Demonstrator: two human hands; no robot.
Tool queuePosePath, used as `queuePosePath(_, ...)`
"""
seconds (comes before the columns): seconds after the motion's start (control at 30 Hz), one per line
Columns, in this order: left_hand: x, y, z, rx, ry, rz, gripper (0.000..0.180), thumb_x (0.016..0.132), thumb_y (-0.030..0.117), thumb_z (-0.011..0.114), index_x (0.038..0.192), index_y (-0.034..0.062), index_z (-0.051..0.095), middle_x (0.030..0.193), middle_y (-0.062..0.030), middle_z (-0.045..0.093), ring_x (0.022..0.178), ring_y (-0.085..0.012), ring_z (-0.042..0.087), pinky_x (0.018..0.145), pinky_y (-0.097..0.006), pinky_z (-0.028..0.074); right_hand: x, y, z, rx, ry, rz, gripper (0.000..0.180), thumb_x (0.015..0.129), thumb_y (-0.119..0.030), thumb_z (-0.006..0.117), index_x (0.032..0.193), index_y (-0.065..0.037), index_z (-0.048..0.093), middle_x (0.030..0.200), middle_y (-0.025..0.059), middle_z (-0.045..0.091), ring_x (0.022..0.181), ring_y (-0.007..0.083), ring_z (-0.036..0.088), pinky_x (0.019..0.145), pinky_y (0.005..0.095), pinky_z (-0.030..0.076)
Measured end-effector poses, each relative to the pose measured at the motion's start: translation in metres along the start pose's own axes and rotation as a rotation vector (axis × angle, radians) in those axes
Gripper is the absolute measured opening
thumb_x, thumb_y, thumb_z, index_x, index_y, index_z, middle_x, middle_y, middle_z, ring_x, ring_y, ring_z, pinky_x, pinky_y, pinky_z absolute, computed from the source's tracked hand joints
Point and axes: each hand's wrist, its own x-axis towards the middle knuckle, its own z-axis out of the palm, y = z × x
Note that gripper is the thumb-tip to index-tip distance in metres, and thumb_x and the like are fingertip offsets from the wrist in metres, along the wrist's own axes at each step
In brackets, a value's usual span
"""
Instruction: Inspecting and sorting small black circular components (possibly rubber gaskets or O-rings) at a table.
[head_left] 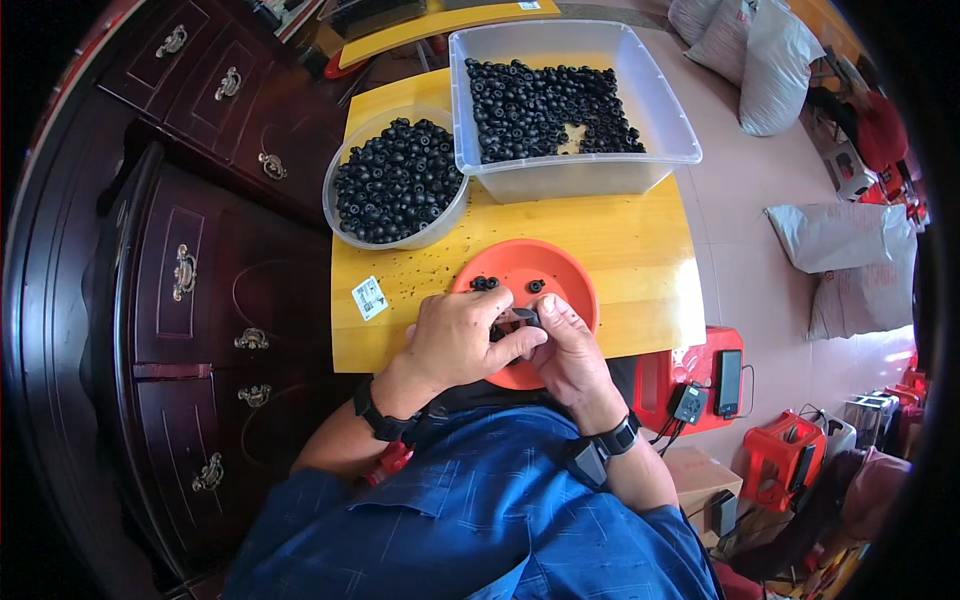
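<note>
Over an orange-red round dish (585,290), both my hands meet with bent fingers. Between their fingertips is a small black part (526,317) with a flattened dark edge; its exact kind is too small to make out. My left hand (455,335) closes on it from the left, its thumb reaching across. From the right, my right hand (570,355) pinches the same part between thumb and fingers. Loose round black pieces with holes (484,284) lie at the far left inside the dish, and one more black piece (536,286) sits nearer its middle. My fingers hide part of the dish.
A round clear tub (462,205) and a large translucent bin (570,178) hold many black pieces on the yellow table (640,250). Left stands a dark wooden cabinet (185,380). A red stool (660,375) with devices, sacks (780,70) and people are at right.
</note>
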Motion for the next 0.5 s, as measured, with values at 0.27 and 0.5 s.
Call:
queuePosePath(0.27, -0.0021, -0.0053, -0.0033, 0.027, 0.017, 0.026, 0.044, 0.085, 0.048, 0.074, 0.079, 0.0059, 0.061, 0.071, -0.0096, 0.070, 0.063, -0.0296, 0.069, 0.054, -0.039, 0.052, 0.0052, 0.0073, 0.0062, 0.000, -0.005, -0.039, 0.014, 0.103, -0.024, 0.058, 0.103, -0.011, 0.063, 0.096, 0.0012, 0.067, 0.082, 0.0089, 0.061, 0.071, 0.0252, 0.050)
queuePosePath(0.5, -0.0019, -0.0052, 0.0044, 0.022, 0.037, 0.021, 0.042, 0.088, 0.046, 0.072, 0.076, 0.0071, 0.060, 0.068, -0.0099, 0.068, 0.061, -0.0301, 0.069, 0.053, -0.040, 0.052, 0.0073, 0.0084, -0.0016, -0.032, 0.013, -0.038, 0.013, 0.103, -0.025, 0.058, 0.099, -0.012, 0.061, 0.093, -0.0009, 0.065, 0.080, 0.0078, 0.059, 0.071, 0.0252, 0.049)
